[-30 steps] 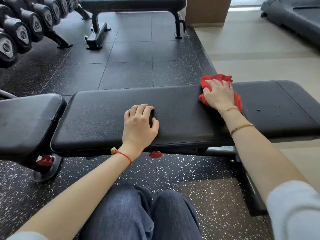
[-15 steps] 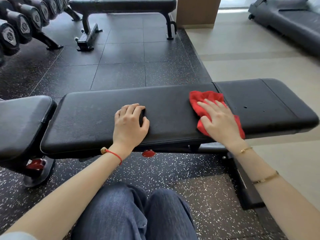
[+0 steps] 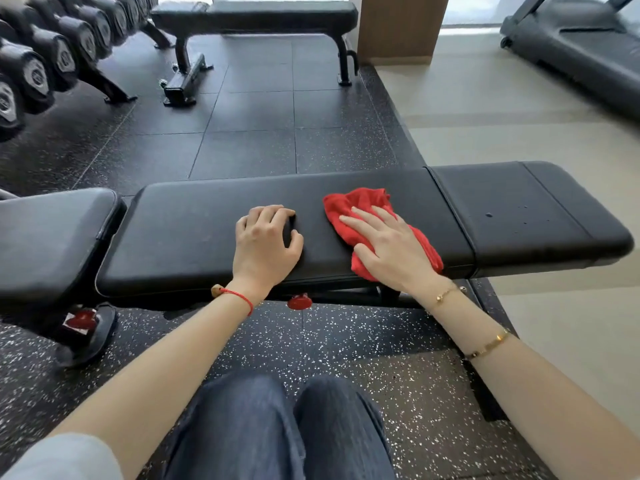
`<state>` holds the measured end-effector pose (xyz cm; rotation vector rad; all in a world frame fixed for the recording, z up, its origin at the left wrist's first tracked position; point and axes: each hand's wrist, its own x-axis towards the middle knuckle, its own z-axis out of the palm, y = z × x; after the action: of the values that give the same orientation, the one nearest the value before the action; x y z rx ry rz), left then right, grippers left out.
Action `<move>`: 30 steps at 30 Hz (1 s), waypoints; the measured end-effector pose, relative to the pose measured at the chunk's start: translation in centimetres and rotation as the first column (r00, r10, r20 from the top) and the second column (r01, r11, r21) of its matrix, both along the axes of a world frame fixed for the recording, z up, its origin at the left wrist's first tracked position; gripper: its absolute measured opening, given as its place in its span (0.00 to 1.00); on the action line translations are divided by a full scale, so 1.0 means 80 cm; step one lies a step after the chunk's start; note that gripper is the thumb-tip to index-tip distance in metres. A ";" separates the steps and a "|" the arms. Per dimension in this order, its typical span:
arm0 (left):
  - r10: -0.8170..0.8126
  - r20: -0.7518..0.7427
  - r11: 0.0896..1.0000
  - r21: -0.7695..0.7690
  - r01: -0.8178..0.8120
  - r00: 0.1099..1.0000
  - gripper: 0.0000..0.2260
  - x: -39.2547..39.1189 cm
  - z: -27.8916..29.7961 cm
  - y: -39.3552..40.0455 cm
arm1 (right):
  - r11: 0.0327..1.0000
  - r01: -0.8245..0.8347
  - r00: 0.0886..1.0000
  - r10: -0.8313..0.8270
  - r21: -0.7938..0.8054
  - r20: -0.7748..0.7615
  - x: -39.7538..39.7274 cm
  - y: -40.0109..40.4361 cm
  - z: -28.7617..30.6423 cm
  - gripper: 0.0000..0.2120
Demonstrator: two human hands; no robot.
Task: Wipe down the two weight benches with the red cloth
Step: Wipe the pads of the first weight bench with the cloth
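Note:
A black padded weight bench runs across the view in front of my knees. My right hand lies flat on the crumpled red cloth, pressing it onto the pad right of centre. My left hand rests on the pad just left of the cloth, fingers curled, holding nothing. A few wet drops sit on the bench's right section. The second weight bench stands at the far end of the dark floor.
A rack of dumbbells lines the far left. A treadmill stands at the far right on pale floor, and a wooden pillar rises behind the far bench. A red adjustment knob hangs under the near bench.
My right hand has slid the red cloth from the far edge toward the near edge and leftward, closer to my left hand. My left hand has stayed put.

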<state>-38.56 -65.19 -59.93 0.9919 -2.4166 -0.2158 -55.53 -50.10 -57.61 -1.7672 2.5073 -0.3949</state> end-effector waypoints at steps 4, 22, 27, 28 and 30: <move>-0.020 0.016 1.000 0.016 0.019 1.000 0.15 0.004 0.001 -0.003 | 0.993 0.105 0.994 -0.105 -0.046 -0.014 -0.029 0.016 -0.002 0.26; -0.044 0.013 0.999 0.025 0.044 0.999 0.18 0.006 -0.008 -0.009 | 0.998 0.061 0.998 -0.060 -0.026 0.017 0.027 -0.018 0.001 0.27; -0.046 0.019 0.999 0.022 0.045 0.999 0.18 0.005 -0.007 -0.006 | 0.941 0.335 0.942 -0.336 0.053 0.006 -0.044 -0.032 0.003 0.24; -0.041 0.025 0.999 0.015 0.040 0.999 0.18 0.004 -0.008 -0.005 | 0.926 0.372 0.927 -0.374 0.065 0.018 -0.054 -0.040 0.004 0.23; -0.028 0.035 1.000 0.007 0.028 0.999 0.18 0.003 -0.009 -0.005 | 0.916 0.397 0.917 -0.399 0.064 0.028 -0.060 -0.059 0.004 0.23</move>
<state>-38.35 -65.55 -60.62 0.9728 -2.4647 -0.2179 -60.36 -54.85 -57.30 -1.2049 2.8113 -0.3642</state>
